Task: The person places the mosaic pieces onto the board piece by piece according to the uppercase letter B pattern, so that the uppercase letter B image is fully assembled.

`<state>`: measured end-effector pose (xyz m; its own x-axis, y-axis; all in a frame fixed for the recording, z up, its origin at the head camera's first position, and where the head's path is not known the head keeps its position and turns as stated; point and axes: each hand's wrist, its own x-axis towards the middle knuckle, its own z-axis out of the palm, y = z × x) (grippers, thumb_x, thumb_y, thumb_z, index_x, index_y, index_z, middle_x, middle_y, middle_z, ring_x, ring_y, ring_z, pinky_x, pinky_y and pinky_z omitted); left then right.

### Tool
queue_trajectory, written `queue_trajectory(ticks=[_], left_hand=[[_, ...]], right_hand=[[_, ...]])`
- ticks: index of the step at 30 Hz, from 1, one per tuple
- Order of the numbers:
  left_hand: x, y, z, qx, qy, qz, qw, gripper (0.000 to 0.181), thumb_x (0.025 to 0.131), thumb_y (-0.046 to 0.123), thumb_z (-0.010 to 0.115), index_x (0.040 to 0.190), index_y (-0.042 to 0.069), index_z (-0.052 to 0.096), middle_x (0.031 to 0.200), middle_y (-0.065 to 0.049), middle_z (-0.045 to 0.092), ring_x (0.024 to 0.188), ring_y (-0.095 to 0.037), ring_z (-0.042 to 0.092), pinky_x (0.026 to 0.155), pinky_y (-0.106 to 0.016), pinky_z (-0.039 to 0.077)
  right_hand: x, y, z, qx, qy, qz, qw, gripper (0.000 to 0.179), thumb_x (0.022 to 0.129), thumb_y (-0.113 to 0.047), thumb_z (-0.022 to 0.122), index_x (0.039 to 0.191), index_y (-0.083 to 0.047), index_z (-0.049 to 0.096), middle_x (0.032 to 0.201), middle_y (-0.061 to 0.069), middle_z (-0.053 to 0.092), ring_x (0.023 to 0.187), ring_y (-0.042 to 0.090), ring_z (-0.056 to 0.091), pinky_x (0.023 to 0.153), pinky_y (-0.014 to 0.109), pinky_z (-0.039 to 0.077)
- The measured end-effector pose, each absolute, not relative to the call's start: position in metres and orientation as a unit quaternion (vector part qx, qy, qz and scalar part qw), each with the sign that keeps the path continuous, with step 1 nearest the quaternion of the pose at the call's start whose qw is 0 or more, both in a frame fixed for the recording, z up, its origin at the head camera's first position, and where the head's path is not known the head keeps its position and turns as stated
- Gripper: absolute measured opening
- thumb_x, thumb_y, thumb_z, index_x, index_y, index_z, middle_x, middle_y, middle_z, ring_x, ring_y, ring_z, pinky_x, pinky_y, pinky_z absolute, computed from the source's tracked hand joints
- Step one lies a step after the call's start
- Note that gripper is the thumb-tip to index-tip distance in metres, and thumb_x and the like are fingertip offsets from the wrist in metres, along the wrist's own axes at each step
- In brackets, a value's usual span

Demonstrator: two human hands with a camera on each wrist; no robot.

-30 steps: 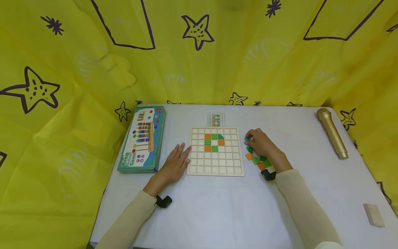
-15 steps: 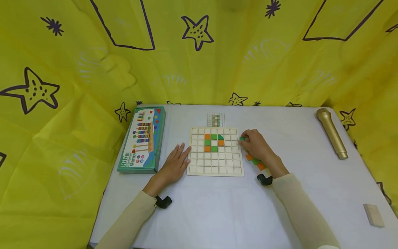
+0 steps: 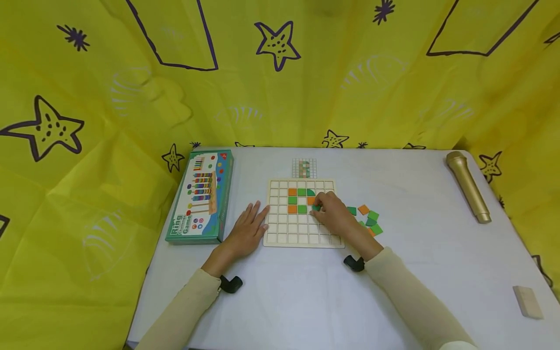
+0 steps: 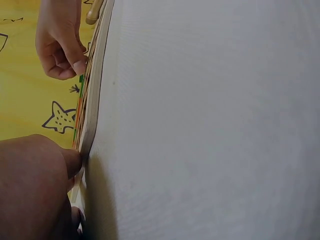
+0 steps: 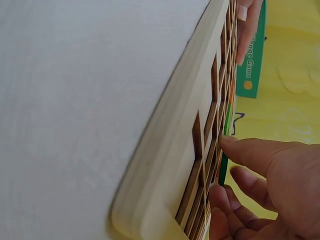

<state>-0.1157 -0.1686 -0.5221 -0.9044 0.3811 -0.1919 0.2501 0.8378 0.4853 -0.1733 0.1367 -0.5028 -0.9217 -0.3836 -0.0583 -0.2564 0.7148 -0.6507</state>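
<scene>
In the head view my right hand [image 3: 334, 214] pinches a dark green tile [image 3: 316, 207] between thumb and fingers over the wooden grid board [image 3: 302, 239]. The tile's edge [image 5: 223, 170] shows right at the grid in the right wrist view; its full outline is hidden by the fingers. Orange and green square tiles [image 3: 292, 200] lie in the board's upper cells, with a dark green rounded tile [image 3: 310, 192] at their top right. My left hand [image 3: 247, 228] lies flat with fingers spread, fingertips at the board's left edge.
Right of the board lie several loose tiles [image 3: 373, 215], orange and green. A small pattern card [image 3: 304, 168] lies behind the board. A game box [image 3: 201, 197] stands left, a gold microphone [image 3: 467, 187] and a wooden block [image 3: 527, 302] right.
My right hand has moved left from the loose tiles onto the board, carrying the dark green tile. More of the loose tiles are uncovered. The left hand has stayed in place.
</scene>
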Motion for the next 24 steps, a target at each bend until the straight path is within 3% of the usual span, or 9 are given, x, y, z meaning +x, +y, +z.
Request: queue_trajectory(ticks=[4, 11, 19, 24], left_hand=[[-0.117, -0.1692, -0.5241, 0.165, 0.949, 0.223, 0.152, 0.061, 0.117, 0.039, 0.03, 0.172, 0.021, 0.011, 0.178, -0.012, -0.001, 0.164, -0.035, -0.006, 0.132, -0.056, 0.004], [-0.1152, -0.1665, -0.5216, 0.168, 0.949, 0.231, 0.133, 0.061, 0.116, 0.036, 0.034, 0.171, 0.017, 0.016, 0.178, -0.015, 0.004, 0.164, -0.038, -0.001, 0.131, -0.057, 0.007], [-0.1143, -0.1657, -0.52, 0.165, 0.948, 0.238, 0.135, 0.061, 0.116, 0.036, 0.034, 0.171, 0.017, 0.016, 0.178, -0.015, 0.004, 0.164, -0.038, -0.002, 0.131, -0.058, 0.007], [-0.1145, -0.1667, -0.521, 0.164, 0.949, 0.232, 0.137, 0.061, 0.116, 0.037, 0.033, 0.171, 0.018, 0.015, 0.178, -0.014, 0.003, 0.164, -0.037, -0.002, 0.131, -0.058, 0.007]], right_hand=[[-0.1722, 0.1334, -0.5028, -0.185, 0.922, -0.327, 0.092, 0.017, 0.102, -0.019, 0.073, 0.105, -0.005, 0.065, 0.106, 0.013, 0.056, 0.092, 0.025, 0.058, 0.083, 0.04, 0.053], [-0.1744, 0.1294, -0.5014, -0.191, 0.923, -0.321, 0.098, 0.017, 0.102, -0.019, 0.073, 0.106, -0.004, 0.067, 0.104, 0.011, 0.057, 0.091, 0.025, 0.058, 0.084, 0.04, 0.053], [-0.1744, 0.1313, -0.4959, -0.195, 0.918, -0.322, 0.121, 0.013, 0.098, -0.004, 0.065, 0.111, -0.003, 0.068, 0.108, 0.013, 0.057, 0.094, 0.026, 0.057, 0.085, 0.04, 0.051], [-0.1752, 0.1313, -0.4962, -0.202, 0.917, -0.323, 0.119, 0.013, 0.1, -0.003, 0.064, 0.112, -0.002, 0.069, 0.112, 0.014, 0.058, 0.095, 0.026, 0.058, 0.087, 0.041, 0.052]])
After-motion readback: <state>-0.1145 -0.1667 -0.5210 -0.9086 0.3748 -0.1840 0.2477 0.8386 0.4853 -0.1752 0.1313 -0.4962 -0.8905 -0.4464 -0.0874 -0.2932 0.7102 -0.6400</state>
